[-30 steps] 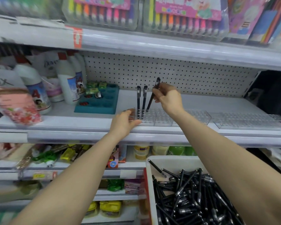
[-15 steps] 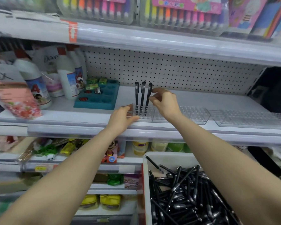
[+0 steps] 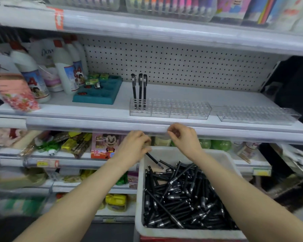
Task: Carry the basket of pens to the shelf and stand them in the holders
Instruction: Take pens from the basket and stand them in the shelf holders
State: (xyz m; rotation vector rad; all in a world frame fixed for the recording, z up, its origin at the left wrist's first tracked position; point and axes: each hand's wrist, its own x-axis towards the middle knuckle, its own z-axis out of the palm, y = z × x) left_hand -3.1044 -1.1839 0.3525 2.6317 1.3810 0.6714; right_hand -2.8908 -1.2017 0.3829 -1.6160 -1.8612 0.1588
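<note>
The basket (image 3: 222, 158) sits low and right of centre, below the shelf (image 3: 68, 110), and holds a deep, tangled pile (image 3: 178, 203) of black pens. Three standing pens (image 3: 140, 91) are already upright at the left end of the near holder (image 3: 173, 110), a clear block of small sockets that is otherwise empty. A second holder (image 3: 255, 114) lies to its right, also empty. Both hands hover over the far rim of the basket, just under the shelf edge. The left hand (image 3: 133, 147) has its fingers (image 3: 145, 145) curled, and they seem to pinch one end of a pen (image 3: 155, 161) that slants down toward the pile. The right hand (image 3: 185, 138) also has curled fingers (image 3: 173, 132), but they are blurred and I cannot tell whether they hold anything. These pens look light, stiff and smooth, so each should lift with little force but could slip or roll if held loosely. Because the pens cross each other, pulling one from mid-heap would likely drag its neighbours, so one lying on top is the easier choice. A pinch near the capped upper end would leave the lower end free to enter a socket. The holder itself looks light and may slide when a pen is pushed in, so steadying it with the other hand seems wise.
</note>
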